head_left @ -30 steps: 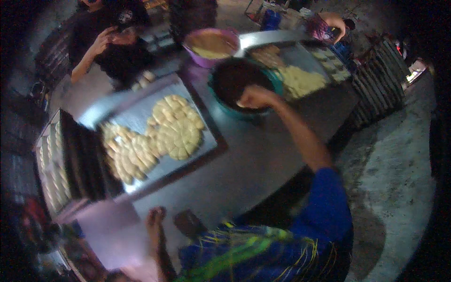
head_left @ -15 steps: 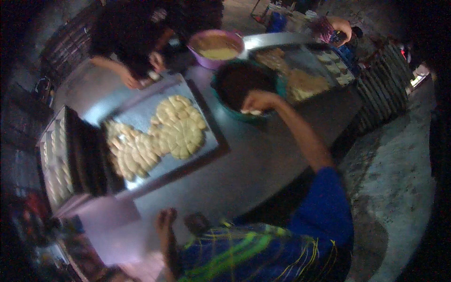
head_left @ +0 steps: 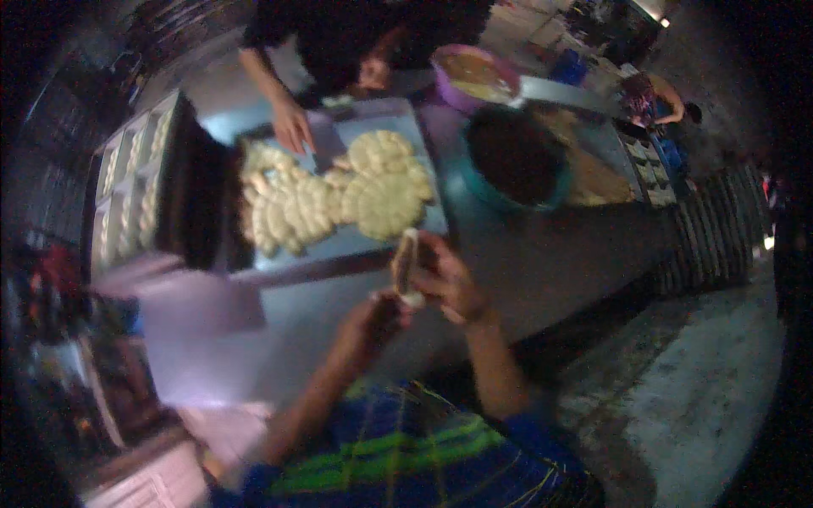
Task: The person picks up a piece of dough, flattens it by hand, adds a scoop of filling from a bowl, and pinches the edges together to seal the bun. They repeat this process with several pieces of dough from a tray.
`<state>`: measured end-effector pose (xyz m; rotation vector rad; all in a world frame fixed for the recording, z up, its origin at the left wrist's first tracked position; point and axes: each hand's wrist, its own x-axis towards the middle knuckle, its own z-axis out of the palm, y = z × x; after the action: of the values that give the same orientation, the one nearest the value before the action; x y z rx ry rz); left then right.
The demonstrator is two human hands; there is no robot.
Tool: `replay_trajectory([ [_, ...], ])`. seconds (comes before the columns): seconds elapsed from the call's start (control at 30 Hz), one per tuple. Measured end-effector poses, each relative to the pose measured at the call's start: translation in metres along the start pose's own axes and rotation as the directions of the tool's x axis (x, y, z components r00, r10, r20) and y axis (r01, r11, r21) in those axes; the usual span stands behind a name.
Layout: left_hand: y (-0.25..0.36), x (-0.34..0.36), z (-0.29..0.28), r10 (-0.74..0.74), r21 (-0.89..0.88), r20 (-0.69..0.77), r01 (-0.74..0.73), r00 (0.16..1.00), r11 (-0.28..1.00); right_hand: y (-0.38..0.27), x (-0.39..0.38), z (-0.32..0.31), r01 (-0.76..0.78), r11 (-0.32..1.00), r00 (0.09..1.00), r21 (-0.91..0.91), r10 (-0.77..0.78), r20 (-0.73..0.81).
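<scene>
Close in front of me, my right hand (head_left: 453, 284) is closed round an elongated pale dough piece with a brown middle (head_left: 405, 267), blurred. Just below it on the left, my left hand (head_left: 377, 315) pinches its lower end. Beyond them lies a metal tray with rounded pale dough pieces packed in clusters (head_left: 381, 186). The teal bowl (head_left: 517, 157) of dark brown stuff sits to the right of the tray.
A co-worker's hand (head_left: 292, 127) reaches over the tray. Stacked trays (head_left: 135, 186) stand left, a purple bowl (head_left: 474, 80) at back, a tray of pale and brown stuff (head_left: 597, 173) right. Another person (head_left: 652, 97) and upright slatted racks (head_left: 711, 229) are farther right.
My right hand has left the teal bowl and come toward me; my left hand has risen to meet it. The co-worker's arm has reached over the tray. The view has shifted.
</scene>
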<state>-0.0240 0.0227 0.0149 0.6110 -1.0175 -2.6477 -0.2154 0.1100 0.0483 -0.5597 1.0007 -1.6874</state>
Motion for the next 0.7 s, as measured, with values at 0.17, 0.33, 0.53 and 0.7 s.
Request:
replay_trajectory([
  [0.17, 0.018, -0.026, 0.011, -0.125, -0.298, -0.200, 0.061, 0.972, 0.953, 0.036, -0.021, 0.043, -0.084, 0.989, 0.996, 0.124, 0.086, -0.008],
  [0.33, 0.006, -0.039, -0.042, -0.154, -0.395, -0.149, 0.084, 0.977, 0.915, 0.085, -0.021, 0.054, -0.011, 0.985, 0.995, 0.171, 0.028, -0.095],
  [0.53, 0.028, -0.045, -0.063, -0.053, -0.393, -0.178, -0.021, 0.983, 0.919, 0.100, -0.021, 0.067, 0.283, 0.627, 0.943, -0.726, -0.321, 0.091],
  [0.7, 0.035, -0.048, -0.067, 0.250, 0.129, -0.288, -0.221, 0.924, 0.967, 0.080, -0.020, 0.094, 0.480, -0.002, 0.824, -0.877, -0.343, 0.452],
])
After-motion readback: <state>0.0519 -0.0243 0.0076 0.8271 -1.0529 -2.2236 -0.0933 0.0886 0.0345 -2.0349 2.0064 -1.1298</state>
